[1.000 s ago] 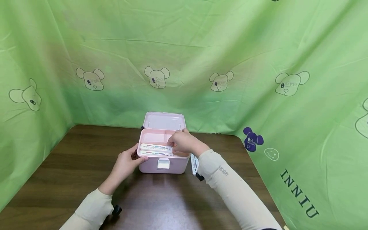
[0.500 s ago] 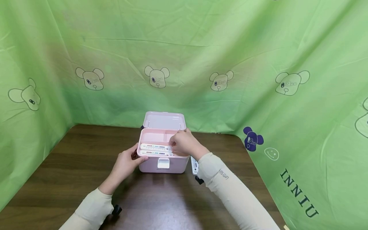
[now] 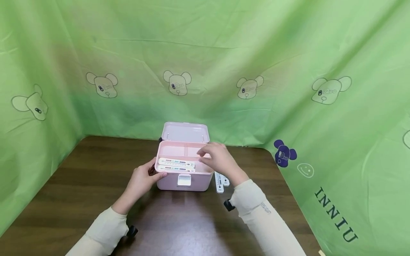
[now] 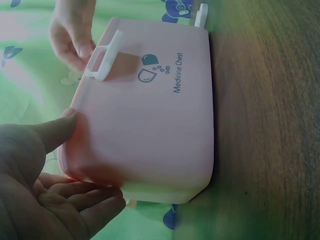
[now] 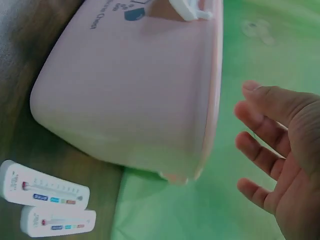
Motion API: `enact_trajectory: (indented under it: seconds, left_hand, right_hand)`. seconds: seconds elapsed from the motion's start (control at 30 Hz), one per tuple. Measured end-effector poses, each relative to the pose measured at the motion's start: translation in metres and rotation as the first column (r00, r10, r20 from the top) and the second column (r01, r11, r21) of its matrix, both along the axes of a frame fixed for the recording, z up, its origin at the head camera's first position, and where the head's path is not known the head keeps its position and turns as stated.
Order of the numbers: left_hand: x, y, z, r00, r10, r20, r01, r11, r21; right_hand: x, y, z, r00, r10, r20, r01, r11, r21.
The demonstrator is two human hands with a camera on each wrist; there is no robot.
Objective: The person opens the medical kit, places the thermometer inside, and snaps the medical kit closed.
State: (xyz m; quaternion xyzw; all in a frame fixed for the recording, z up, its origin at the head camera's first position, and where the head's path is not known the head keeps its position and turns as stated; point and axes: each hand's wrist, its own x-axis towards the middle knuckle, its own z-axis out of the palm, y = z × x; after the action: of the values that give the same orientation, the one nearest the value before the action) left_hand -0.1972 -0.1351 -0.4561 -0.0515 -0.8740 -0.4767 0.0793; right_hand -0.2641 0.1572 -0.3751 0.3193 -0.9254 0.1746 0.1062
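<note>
A pink medicine chest (image 3: 198, 182) stands on the table, its lid (image 3: 185, 133) raised at the back. Two white thermometers with coloured marks lie side by side in the front tray compartment: the rear thermometer (image 3: 177, 163) and the front thermometer (image 3: 177, 169). My left hand (image 3: 142, 179) holds the chest's front left corner, thumb on the front rim and fingers along the side. Above the tray's right side hovers my right hand (image 3: 219, 160); in the right wrist view its bent fingers (image 5: 262, 155) are spread apart with nothing between them.
Two more thermometers lie on the table right of the chest, a nearer thermometer (image 3: 219, 183) and a farther thermometer (image 3: 225, 180). A white latch (image 3: 184, 180) juts from the chest's front. A green printed cloth (image 3: 205, 71) hangs around the wooden table (image 3: 179, 220).
My right hand has lifted and shifted right, away from the thermometers' right ends, and its fingers have spread. More of the thermometers beside the chest shows. My left hand stays on the corner.
</note>
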Motion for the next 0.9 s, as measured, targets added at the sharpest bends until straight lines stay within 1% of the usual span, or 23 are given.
enact_trajectory:
  seconds: [0.1,0.2,0.27,0.37,0.5,0.63,0.73,0.8,0.9]
  left_hand:
    - [0.000,0.001,0.001,1.000,-0.003,-0.008,0.003,1.000,0.005]
    - [0.001,0.001,0.000,1.000,-0.004,-0.017,0.005,1.000,0.019]
    - [0.001,0.002,-0.001,1.000,-0.004,-0.020,0.004,1.000,0.029]
    - [0.003,0.002,-0.003,1.000,-0.005,-0.025,0.005,1.000,0.031]
    - [0.005,0.002,-0.003,1.000,0.004,-0.031,-0.003,1.000,0.024]
    - [0.008,0.002,-0.001,0.999,0.015,-0.038,-0.014,1.000,0.016]
    - [0.008,0.002,0.001,0.999,0.018,-0.050,-0.018,1.000,0.008]
    - [0.007,0.003,0.002,0.998,0.017,-0.060,-0.017,1.000,0.001]
    - [0.006,0.004,0.004,0.997,0.011,-0.075,-0.011,1.000,-0.003]
  right_hand:
    - [0.006,0.019,-0.005,0.999,-0.028,-0.041,0.023,0.993,-0.120]
    - [0.012,0.035,-0.012,0.995,-0.068,-0.076,0.050,0.976,-0.212]
    - [0.017,0.045,-0.018,0.991,-0.105,-0.081,0.080,0.962,-0.261]
    - [0.026,0.057,-0.030,0.983,-0.169,-0.065,0.138,0.930,-0.339]
    - [0.036,0.069,-0.047,0.968,-0.246,-0.040,0.204,0.876,-0.438]
    - [0.040,0.079,-0.062,0.947,-0.321,0.014,0.285,0.818,-0.499]
    - [0.042,0.085,-0.071,0.929,-0.361,0.085,0.351,0.778,-0.522]
    - [0.042,0.089,-0.076,0.919,-0.373,0.132,0.384,0.760,-0.525]
    - [0.040,0.095,-0.084,0.904,-0.381,0.196,0.425,0.746,-0.512]
